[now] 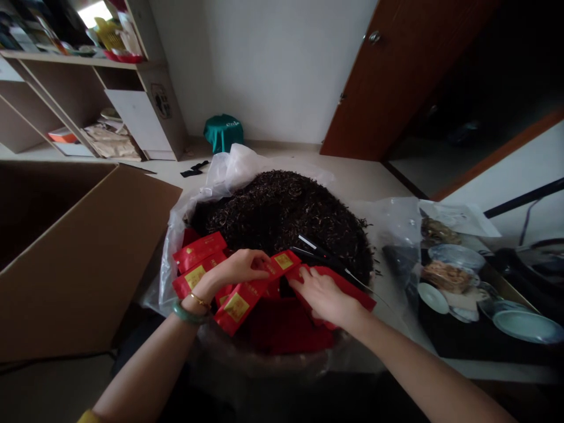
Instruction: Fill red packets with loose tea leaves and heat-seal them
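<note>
Leaf pile: a heap of dark dried leaves (pixel 308 205), with a clear plastic sheet (pixel 233 170) bunched around it.
Red packets: spread along the near edge of the leaf pile; one with a gold label (pixel 284 260) lies between the hands, another (pixel 235 311) slants below the left hand, and more (pixel 200 249) lie at the pile's near left.
Left hand: over the pile's near edge (pixel 242 267), fingers bent above the packet between the hands; whether they pinch it I cannot tell.
Right hand: just right of that packet, at the pile's near edge (pixel 321 294), fingers angled down onto red packets; whether they grip one or only press, I cannot tell.
Handling the packets: best done by thumb and fingertip at one packet's edge, the other hand steadying its neighbours, since slick-looking packets that overlap could slide together.
Keeping leaves off: probably wise to lift packets toward the near side of the pile, palms high, so loose leaves do not cling.
Dark gadget: on the pile's near right, with a white strip (pixel 307 242); what it is I cannot tell. Sleeves and wrists should pass clear of it.
Cardboard box: left of the leaf pile (pixel 132 235).
Tray: right of the leaf pile (pixel 445 338), bearing bowls and dishes.
</note>
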The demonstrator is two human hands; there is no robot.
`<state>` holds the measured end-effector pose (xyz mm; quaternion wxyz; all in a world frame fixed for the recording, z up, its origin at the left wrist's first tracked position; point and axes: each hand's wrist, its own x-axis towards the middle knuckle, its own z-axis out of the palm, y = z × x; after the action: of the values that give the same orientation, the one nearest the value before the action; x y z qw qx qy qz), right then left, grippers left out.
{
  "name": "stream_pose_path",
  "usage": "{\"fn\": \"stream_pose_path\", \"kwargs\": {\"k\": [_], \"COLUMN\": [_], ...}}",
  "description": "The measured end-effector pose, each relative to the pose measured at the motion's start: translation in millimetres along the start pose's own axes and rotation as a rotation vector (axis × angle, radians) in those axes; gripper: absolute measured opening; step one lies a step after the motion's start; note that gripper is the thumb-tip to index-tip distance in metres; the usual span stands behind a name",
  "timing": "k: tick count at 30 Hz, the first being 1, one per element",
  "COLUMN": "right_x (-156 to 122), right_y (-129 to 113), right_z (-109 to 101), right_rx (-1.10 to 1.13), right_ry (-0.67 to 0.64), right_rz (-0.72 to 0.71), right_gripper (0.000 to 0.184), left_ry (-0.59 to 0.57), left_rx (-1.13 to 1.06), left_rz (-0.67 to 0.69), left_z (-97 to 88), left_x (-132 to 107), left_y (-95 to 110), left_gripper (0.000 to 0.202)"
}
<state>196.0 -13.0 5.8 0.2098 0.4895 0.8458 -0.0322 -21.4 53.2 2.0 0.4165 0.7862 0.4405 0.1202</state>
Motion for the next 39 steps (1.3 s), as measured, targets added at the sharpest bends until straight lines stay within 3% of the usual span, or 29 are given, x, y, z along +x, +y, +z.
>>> {"fn": "stream_pose_path", "kwargs": {"k": [3, 6, 9, 14, 18, 23, 27, 34, 39], "right_x": [6, 10, 11, 10, 11, 12, 11, 9, 1], "right_y": [2, 2, -1, 6, 19, 30, 39, 50, 54], "right_z": [6, 7, 4, -3, -7, -18, -21, -25, -36], "right_rx": [0.076, 0.167, 0.192, 0.258, 0.242, 0.244, 0.262, 0.317, 0.503], "right_ry": [-0.011, -0.043, -0.029, -0.019, 0.019, -0.023, 0.024, 0.103, 0.144], "right_rz": [0.003, 0.056, 0.135, 0.145, 0.158, 0.297, 0.296, 0.289, 0.185], "right_gripper": [0.064, 0.084, 0.079, 0.084, 0.073, 0.039, 0.022, 0.018, 0.013], "left_ry": [0.107, 0.126, 0.138, 0.213, 0.233, 0.326, 0.286, 0.342, 0.418], "left_rx": [-0.008, -0.032, -0.022, -0.094, -0.121, -0.024, -0.051, -0.072, -0.015], "left_rz": [-0.027, -0.079, -0.132, -0.119, -0.082, -0.070, -0.085, 0.025, 0.180], "left_z": [6.8, 18.3, 27.9, 28.6, 28.1, 31.3, 29.1, 26.2, 27.0], "left_x": [3, 8, 14, 21, 23, 24, 23, 18, 9], "left_y": [-1, -5, -12, -21, -26, -28, -26, -13, 1], "left_gripper": [0.042, 0.058, 0.066, 0.046, 0.033, 0.042, 0.039, 0.028, 0.039]}}
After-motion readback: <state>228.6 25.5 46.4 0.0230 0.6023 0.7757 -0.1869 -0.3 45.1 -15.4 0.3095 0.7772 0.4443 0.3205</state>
